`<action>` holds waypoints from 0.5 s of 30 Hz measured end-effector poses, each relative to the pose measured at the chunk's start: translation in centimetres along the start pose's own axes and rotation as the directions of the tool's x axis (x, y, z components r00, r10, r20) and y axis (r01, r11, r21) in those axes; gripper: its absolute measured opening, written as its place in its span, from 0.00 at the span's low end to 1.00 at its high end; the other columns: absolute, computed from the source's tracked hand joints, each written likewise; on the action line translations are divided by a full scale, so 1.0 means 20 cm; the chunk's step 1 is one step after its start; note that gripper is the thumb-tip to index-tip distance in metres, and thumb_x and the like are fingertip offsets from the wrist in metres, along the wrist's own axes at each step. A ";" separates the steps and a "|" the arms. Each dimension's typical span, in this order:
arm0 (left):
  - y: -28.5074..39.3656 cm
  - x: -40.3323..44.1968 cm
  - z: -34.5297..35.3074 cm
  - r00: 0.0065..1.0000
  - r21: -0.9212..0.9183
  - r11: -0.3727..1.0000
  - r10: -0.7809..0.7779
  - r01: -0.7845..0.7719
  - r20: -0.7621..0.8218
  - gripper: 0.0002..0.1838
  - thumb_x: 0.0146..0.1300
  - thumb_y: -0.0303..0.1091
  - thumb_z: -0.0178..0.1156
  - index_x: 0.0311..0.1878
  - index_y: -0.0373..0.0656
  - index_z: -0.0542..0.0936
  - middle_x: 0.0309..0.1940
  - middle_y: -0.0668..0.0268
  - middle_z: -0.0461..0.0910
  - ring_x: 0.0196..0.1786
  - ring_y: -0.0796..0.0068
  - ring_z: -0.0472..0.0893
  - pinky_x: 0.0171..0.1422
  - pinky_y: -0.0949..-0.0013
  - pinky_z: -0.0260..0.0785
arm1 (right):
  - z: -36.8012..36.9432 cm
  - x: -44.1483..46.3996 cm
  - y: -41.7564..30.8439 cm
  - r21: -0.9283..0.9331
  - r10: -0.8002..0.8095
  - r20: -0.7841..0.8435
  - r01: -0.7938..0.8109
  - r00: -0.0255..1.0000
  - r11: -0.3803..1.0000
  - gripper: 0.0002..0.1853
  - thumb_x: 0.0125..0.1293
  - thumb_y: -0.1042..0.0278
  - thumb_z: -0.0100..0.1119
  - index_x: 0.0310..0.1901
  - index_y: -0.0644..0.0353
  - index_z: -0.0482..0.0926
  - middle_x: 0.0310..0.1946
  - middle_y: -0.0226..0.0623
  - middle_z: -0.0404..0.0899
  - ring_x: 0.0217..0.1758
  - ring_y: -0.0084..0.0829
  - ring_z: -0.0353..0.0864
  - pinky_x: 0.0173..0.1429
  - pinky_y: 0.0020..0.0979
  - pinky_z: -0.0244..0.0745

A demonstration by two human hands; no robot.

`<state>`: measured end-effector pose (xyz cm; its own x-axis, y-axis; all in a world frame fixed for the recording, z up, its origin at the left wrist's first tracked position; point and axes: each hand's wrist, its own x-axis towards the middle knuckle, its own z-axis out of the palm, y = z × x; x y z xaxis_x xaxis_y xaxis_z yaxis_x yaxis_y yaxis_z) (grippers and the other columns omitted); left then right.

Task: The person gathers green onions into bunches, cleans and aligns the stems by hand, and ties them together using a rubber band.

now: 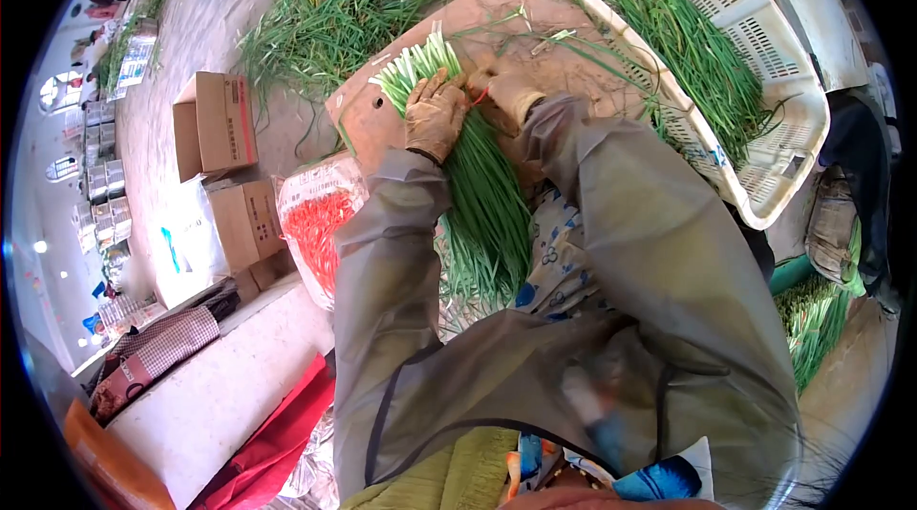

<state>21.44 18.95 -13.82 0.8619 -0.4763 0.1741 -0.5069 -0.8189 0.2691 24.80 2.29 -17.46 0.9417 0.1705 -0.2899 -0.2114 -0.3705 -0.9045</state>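
Tan, slightly grubby gloves on both hands here, poking out of see-through grey-brown sleeves (pixel 387 243). The left hand (pixel 436 115) is spread over a fat chive bundle (pixel 485 200), fingers curved across it near the pale end, so it's basically clamping the stalks down. The white cut ends stick out just past those fingertips, and the long green leaves trail back from under the palm, between the person's forearms, toward the body.

The right hand (pixel 504 95) sits just beside the left, on the other side of the stalks. Fingers are bunched up narrow and pinching a thin red tie (pixel 479 97), which runs across to the bundle by the left hand. Can't tell from this angle whether it goes all the way round.

Under both hands is a worn wooden board (pixel 361 124) with a round hole just off to the left hand's outer side. Stray leaves are scattered on it past the right hand.

Over to the right of the right hand there's a big off-white plastic crate (pixel 744 197), slotted walls, with loose chives (pixel 688 61) heaped inside. Beyond the left hand, a messy green pile (pixel 330 18) lies on the floor. Well off to the left hand's outer side are an open cardboard box (pixel 231 123) and, closer in by the left forearm, a clear bag packed with red strips (pixel 317 228).
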 end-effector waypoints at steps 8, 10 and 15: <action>-0.01 0.01 0.04 0.990 -0.186 0.982 -0.069 0.045 -0.127 0.09 0.57 0.34 0.57 0.42 0.50 0.76 0.46 0.72 0.79 0.59 0.69 0.71 0.65 0.61 0.53 | 0.12 -0.02 0.14 0.564 0.206 0.153 -0.257 0.966 0.785 0.11 0.59 0.72 0.56 0.43 0.61 0.75 0.36 0.36 0.79 0.38 0.28 0.78 0.41 0.28 0.72; -0.02 0.01 0.06 0.983 -0.236 0.970 -0.095 0.057 -0.155 0.07 0.56 0.34 0.57 0.39 0.50 0.76 0.44 0.72 0.80 0.58 0.69 0.71 0.65 0.61 0.53 | 0.16 0.02 0.22 0.249 0.097 0.030 -0.101 0.995 0.963 0.11 0.58 0.72 0.56 0.44 0.61 0.75 0.35 0.36 0.79 0.37 0.28 0.78 0.41 0.28 0.72; 0.02 0.06 0.04 0.941 -0.417 0.887 -0.290 0.197 -0.173 0.07 0.57 0.37 0.58 0.37 0.48 0.77 0.40 0.67 0.81 0.54 0.66 0.75 0.63 0.62 0.53 | 0.21 0.04 0.25 0.057 -0.039 -0.162 0.049 0.986 0.997 0.13 0.56 0.74 0.59 0.45 0.61 0.75 0.33 0.35 0.79 0.36 0.28 0.77 0.42 0.28 0.70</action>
<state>22.23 17.86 -14.18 0.9558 -0.1552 0.2497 -0.2860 -0.6871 0.6679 23.42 4.31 -23.56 0.9793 0.0345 -0.1995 -0.1794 -0.3089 -0.9340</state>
